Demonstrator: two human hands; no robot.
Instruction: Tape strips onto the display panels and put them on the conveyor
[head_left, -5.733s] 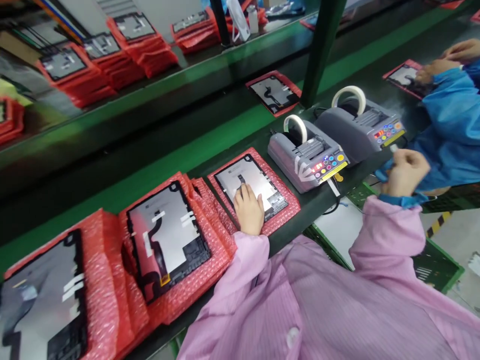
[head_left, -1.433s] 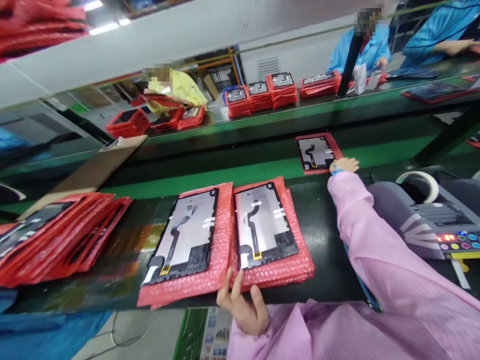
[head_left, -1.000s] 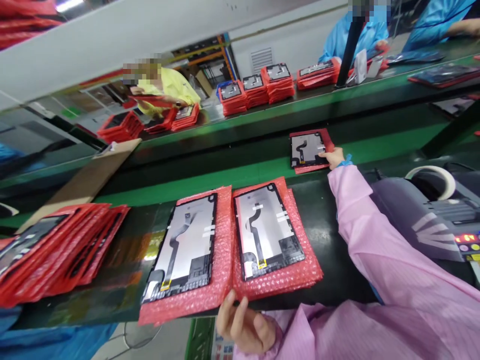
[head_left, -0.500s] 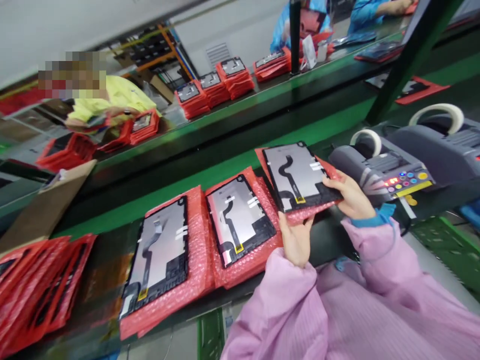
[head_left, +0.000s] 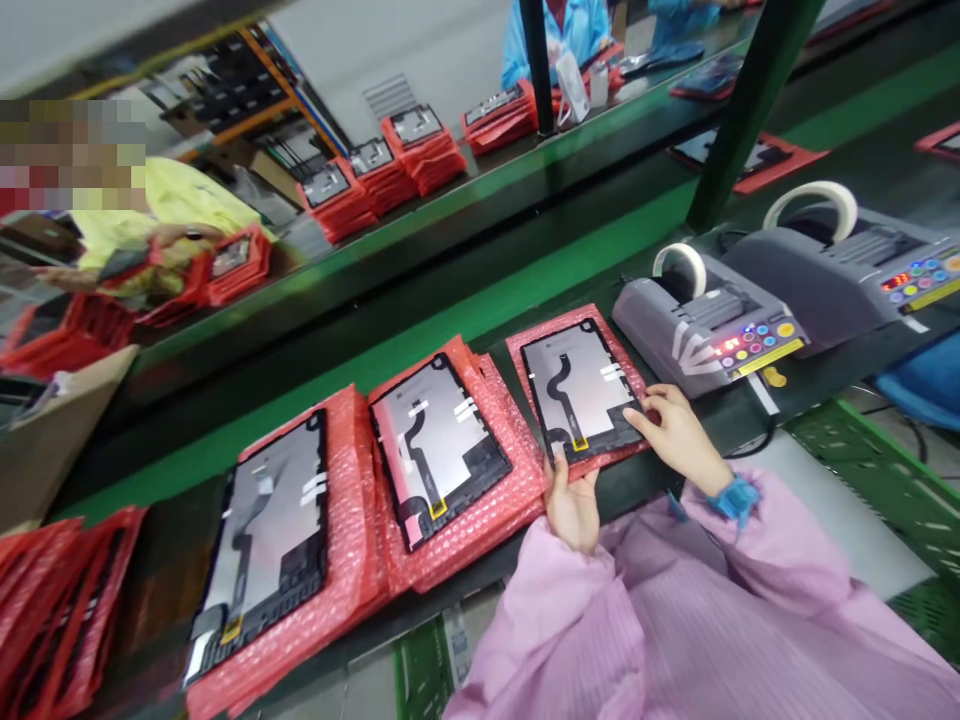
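A tablet panel on a red bubble-wrap sheet (head_left: 579, 388) lies on the dark bench in front of me, back side up, with a black flex cable and white tape strips on it. My left hand (head_left: 571, 505) holds the near edge of it, thumb on top. My right hand (head_left: 677, 432) grips its near right corner, fingers curled on the wrap. Two more panels on red wrap lie to the left, one in the middle (head_left: 439, 448) and one further left (head_left: 266, 535).
Two grey tape dispensers stand to the right, the nearer (head_left: 709, 320) and the farther (head_left: 847, 260), each with a white tape roll. A green post (head_left: 739, 110) rises behind. Red stacks (head_left: 52, 610) lie far left. Other workers sit across the green conveyor (head_left: 420, 320).
Both hands have lowered the panel on its red wrap from a raised tilt down onto the bench beside the dispenser. The view has swung a little to the right.
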